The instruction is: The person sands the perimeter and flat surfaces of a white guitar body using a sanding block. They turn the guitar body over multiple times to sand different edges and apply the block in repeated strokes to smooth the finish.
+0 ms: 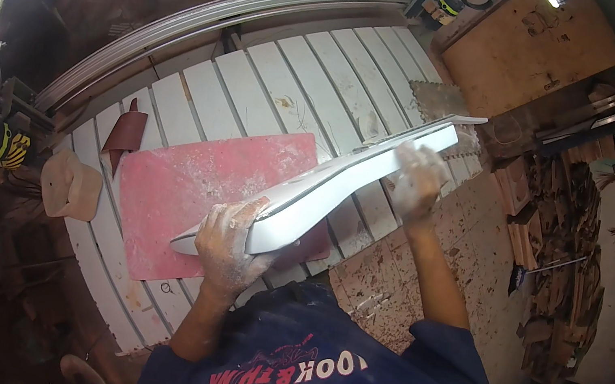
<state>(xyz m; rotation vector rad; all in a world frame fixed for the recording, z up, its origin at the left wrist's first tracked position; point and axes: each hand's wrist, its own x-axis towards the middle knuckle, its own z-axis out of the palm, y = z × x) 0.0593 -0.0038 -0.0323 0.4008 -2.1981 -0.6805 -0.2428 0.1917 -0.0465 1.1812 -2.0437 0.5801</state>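
Observation:
A long white piece (330,196), broad and curved at its near end and narrow at its far end, slants across the worktable, tilted with one smooth edge toward me. My left hand (229,242), coated in white dust, is wrapped around the broad end. Toward the narrow end, my dusty right hand (418,183) is against the piece's edge. Motion smears its fingers, so whether it holds anything is unclear. Beneath the broad end lies a dusty red mat (205,166). A curled reddish-brown sheet (126,134), perhaps sandpaper, rests at the mat's far left corner.
The slatted white table (273,62) has a metal rail (215,15) along its far side. A pale cap (70,185) sits at the left edge. Stacked brown wood pieces (568,230) stand on the right, near a floor strewn with chips (451,242). A brown board (533,55) is far right.

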